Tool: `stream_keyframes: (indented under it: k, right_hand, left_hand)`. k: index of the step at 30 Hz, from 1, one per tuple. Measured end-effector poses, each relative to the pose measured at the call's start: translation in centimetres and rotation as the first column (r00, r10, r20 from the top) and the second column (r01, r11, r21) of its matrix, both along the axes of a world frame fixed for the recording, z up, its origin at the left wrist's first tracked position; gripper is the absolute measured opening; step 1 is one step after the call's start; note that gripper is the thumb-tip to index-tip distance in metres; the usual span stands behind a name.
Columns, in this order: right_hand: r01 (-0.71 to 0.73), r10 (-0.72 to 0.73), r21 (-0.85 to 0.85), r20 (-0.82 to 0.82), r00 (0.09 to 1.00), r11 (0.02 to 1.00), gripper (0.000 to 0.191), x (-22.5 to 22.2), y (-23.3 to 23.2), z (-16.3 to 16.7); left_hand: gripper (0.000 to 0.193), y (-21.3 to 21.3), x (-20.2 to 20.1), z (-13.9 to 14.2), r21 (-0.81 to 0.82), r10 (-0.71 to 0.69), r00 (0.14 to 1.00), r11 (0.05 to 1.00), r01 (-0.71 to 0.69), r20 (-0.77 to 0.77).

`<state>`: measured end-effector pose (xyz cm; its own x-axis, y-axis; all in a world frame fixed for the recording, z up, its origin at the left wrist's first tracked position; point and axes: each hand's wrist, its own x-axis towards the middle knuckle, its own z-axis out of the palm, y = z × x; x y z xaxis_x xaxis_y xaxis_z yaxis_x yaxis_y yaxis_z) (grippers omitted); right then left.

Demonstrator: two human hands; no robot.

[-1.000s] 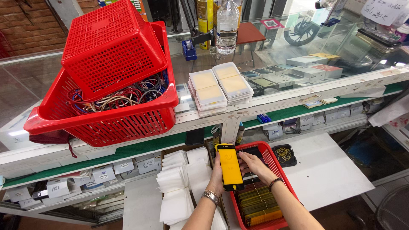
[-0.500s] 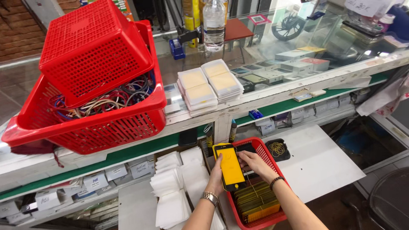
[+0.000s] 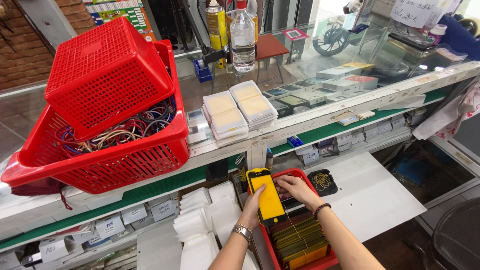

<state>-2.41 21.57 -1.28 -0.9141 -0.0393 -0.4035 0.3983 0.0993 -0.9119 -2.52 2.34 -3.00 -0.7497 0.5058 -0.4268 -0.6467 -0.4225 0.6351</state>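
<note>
Head view, lower centre: your left hand (image 3: pixel 251 206) grips the yellow screen protector (image 3: pixel 267 196), long axis upright; your right hand (image 3: pixel 295 189) rests half-open just right, fingertips in the red tray (image 3: pixel 327 260).

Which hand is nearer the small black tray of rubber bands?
Right. The right hand reaches into the red basket just left of the black tray; the left hand holds the yellow panel farther away.

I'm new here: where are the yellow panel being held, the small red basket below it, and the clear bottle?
yellow panel (image 3: pixel 268 196), head view, its yellow face.
small red basket (image 3: pixel 302 173), head view, far rim.
clear bottle (image 3: pixel 242 42), head view, its body.
</note>
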Motion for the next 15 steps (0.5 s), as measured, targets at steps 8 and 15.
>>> stream_keyframes:
  k: [8,15]
  right_hand:
    - [-0.004,0.006,0.072,-0.024,1.000,0.997,0.038,-0.1,-0.1,0.9]
    - [-0.133,0.136,0.077,-0.034,0.990,0.988,0.042,-0.1,-0.3,0.6]
  left_hand:
    - [0.047,0.4,-1.1,0.7,-0.074,0.037,0.999,0.997,-0.035,0.028]
    - [0.051,0.1,-1.5,0.6,-0.134,0.010,0.997,0.991,-0.021,-0.082]
